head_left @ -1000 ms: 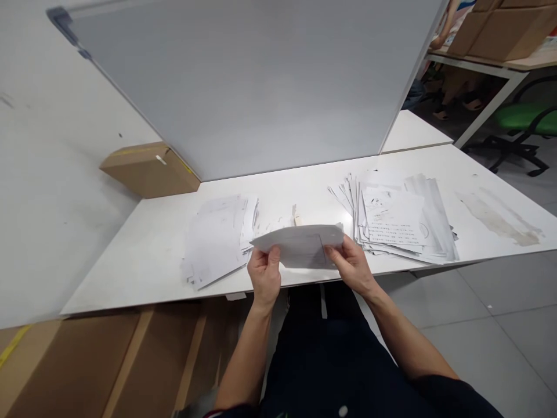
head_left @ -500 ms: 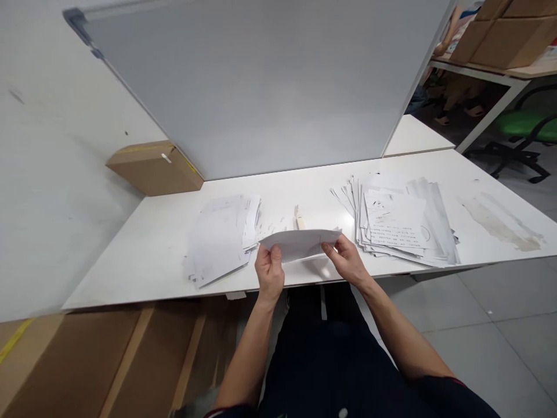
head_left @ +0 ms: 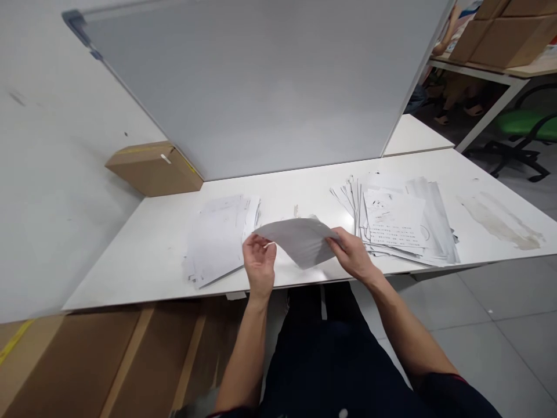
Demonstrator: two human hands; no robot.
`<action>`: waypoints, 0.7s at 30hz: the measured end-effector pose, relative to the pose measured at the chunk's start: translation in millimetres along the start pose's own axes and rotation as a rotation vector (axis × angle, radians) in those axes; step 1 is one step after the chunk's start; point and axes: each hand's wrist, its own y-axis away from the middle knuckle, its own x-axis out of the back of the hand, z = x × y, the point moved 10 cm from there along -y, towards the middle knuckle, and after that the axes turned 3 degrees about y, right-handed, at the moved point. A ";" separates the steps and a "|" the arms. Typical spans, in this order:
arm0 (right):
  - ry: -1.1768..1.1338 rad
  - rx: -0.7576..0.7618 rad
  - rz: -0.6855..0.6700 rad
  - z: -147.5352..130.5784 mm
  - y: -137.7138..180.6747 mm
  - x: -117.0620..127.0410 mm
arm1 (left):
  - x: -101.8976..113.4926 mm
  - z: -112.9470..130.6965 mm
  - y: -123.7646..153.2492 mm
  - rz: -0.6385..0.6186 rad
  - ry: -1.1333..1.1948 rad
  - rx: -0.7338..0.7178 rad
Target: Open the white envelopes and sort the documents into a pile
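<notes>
I have my left hand (head_left: 260,264) and right hand (head_left: 353,255) pinching one bent white paper sheet (head_left: 300,239). A smaller pile of white sheets (head_left: 217,238) lies left, a bigger fanned printed stack (head_left: 400,217) right, so I judge much remains

Print on right stack (head_left: 394,220) too small to read; sheet (head_left: 300,239) hides part of small object (head_left: 296,210); chair (head_left: 526,130) cut off at edge.

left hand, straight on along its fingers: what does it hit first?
The left hand points up and away, pinching the sheet. Past that, probably the left paper stack or bare table; depth is unclear.
</notes>
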 end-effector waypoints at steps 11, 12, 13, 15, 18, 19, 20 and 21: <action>0.650 0.160 -0.347 -38.6 -7.5 14.2 | -20.8 -22.9 6.9 -0.453 -0.283 0.151; 0.642 0.129 -0.348 -33.7 -8.8 18.2 | -13.8 -32.3 7.4 -0.386 -0.273 0.192; 0.631 0.107 -0.346 -29.3 -9.9 21.5 | -8.2 -40.4 8.6 -0.336 -0.262 0.219; 0.616 0.081 -0.345 -21.4 -11.3 24.3 | -2.0 -54.7 12.1 -0.290 -0.245 0.260; 0.640 0.051 -0.393 -8.7 -10.6 15.5 | -2.4 -74.3 19.2 -0.314 -0.227 0.355; 0.655 0.039 -0.414 -4.8 -10.1 11.3 | -3.7 -79.4 21.5 -0.329 -0.220 0.389; 0.668 0.033 -0.427 -2.1 -9.7 7.7 | -5.0 -83.3 23.4 -0.342 -0.217 0.419; 0.677 0.033 -0.432 -0.9 -9.6 5.0 | -5.8 -85.9 24.6 -0.350 -0.216 0.440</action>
